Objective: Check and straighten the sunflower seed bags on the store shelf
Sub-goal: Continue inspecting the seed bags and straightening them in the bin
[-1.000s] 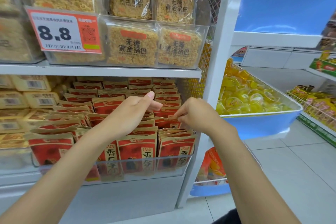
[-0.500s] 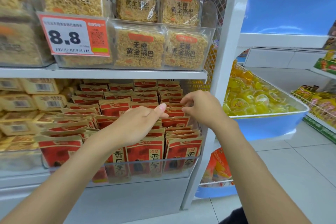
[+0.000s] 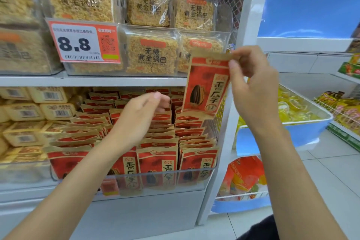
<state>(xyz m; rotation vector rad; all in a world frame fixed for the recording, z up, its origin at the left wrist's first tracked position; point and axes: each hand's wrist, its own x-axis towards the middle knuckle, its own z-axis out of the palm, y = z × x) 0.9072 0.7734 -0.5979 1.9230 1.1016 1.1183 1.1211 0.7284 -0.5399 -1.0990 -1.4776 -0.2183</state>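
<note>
Head view: seed bag (image 3: pixel 206 87) now pulled clear of rows (image 3: pixel 161 154) below grip, right hand (image 3: pixel 253 91) pinching top corner; left hand (image 3: pixel 136 117) slack, empty, lower left; inspection likely

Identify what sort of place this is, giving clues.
Probably a shop: an 8.8 price tag, shelved rows of sunflower seed bags, and a blue bin of yellow sweets.
</note>
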